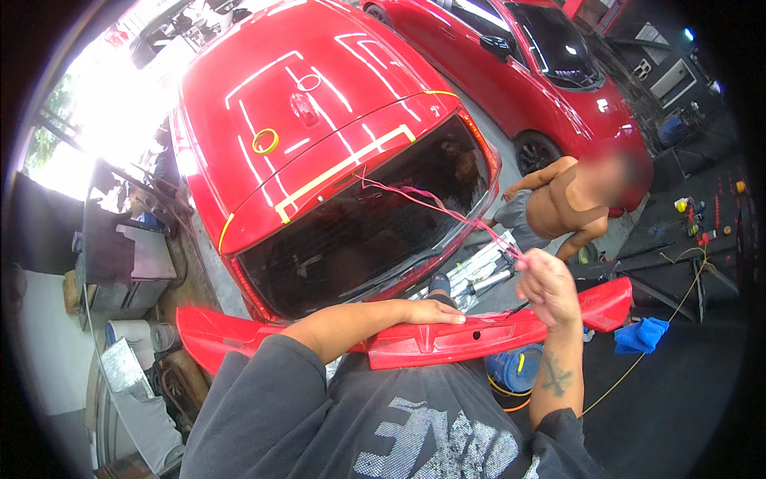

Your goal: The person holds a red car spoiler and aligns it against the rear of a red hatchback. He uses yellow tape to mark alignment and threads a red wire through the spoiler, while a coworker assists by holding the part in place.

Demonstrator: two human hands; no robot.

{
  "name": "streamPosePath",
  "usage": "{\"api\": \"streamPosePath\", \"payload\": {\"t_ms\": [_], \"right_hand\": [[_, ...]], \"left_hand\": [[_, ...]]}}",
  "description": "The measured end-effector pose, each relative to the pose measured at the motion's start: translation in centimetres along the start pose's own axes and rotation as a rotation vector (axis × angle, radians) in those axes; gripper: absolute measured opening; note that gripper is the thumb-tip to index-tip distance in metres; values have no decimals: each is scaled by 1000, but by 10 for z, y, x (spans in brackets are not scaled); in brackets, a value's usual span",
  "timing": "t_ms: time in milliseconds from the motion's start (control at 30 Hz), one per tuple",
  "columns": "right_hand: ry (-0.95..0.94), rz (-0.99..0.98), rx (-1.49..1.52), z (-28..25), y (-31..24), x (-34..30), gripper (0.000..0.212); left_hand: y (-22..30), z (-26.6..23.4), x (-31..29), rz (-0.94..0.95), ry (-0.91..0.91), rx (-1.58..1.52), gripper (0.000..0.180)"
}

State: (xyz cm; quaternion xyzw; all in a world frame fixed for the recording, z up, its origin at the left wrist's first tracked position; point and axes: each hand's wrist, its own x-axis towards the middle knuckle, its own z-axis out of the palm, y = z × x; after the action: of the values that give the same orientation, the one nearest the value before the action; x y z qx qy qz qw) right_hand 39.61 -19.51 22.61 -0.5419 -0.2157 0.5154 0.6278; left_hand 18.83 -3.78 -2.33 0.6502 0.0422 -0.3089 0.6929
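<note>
Left hand (431,312) lies flat, fingers extended, on the long red plastic car spoiler (447,339) held across the person's body. Right hand (546,286) pinches thin pink wires (435,209) running to the red hatchback's taped roof edge (343,168). 1 person (558,209) crouches beyond.

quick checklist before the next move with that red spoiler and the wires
1. Red spoiler supported: ok, the left hand lies flat on it and it rests against the person's body.
2. Wires in hand: ok, the right hand pinches thin pink wires that run up to the car's rear edge.
3. Wires free of tangles: cannot tell, too thin to follow.
4. Tape guides on the red car: ok, yellow tape strips sit along the rear roof edge.
5. Tape roll lies loose on the roof: not ok.
6. Other person crouches close beside the car: not ok.
</note>
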Motion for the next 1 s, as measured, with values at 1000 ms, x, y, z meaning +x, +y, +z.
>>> {"api": "streamPosePath", "payload": {"t_ms": [1000], "right_hand": [[208, -731, 702, -41, 61, -178, 40]], "left_hand": [[7, 17, 13, 9, -46, 19, 79]]}}
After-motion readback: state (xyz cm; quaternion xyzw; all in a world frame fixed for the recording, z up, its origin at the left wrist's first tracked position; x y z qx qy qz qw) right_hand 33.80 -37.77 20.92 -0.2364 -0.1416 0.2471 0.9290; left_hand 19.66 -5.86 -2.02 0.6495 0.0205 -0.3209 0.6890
